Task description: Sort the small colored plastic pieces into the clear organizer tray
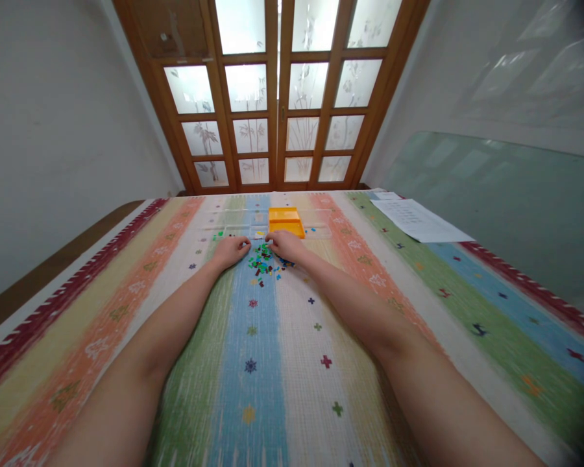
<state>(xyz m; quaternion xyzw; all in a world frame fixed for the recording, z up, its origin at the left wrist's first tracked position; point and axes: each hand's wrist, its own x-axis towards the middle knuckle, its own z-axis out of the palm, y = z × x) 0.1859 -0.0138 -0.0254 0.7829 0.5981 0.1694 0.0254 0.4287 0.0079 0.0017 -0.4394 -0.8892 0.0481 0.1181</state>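
Observation:
A loose pile of small plastic pieces (261, 261), mostly green with some blue, dark red and yellow, lies on the striped tablecloth between my hands. At the pile's left edge rests my left hand (231, 251), its fingers curled together; whatever they may hold is too small to make out. My right hand (287, 246) is at the right side of the pile, thumb and fingers pinched, with any piece in them hidden. Just beyond it is an orange box (286, 213), its two halves laid open. Clear plastic trays flank the box, holding a few green, dark and blue pieces.
The striped tablecloth (257, 402) covers the long table. White printed sheets (418, 220) lie at the far right. Beyond the table's end stand wooden doors with frosted panes (253, 136). A pale green glass-like panel (506, 194) leans along the right wall.

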